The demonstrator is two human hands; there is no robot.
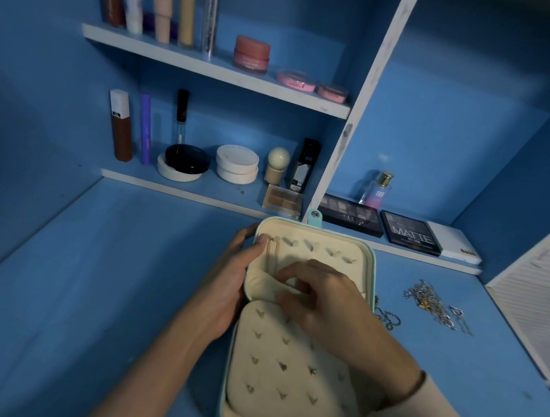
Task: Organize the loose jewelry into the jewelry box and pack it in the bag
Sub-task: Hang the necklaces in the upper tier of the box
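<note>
Jewelry box [282, 373] lies open on the blue tabletop [122, 276], its near end cut off, soft cream padding inside. Left hand [234, 282] grips the lid [322, 258]; right hand [328, 303] hides the pocket [259, 287], its grip impossible to tell.

Jewelry box [283, 363] on desk [122, 276]; loose chains [434, 305] right, perhaps touching.

Dim blue desk [86, 289] beneath white-edged shelves [214, 71] of cosmetics [251, 54].
</note>
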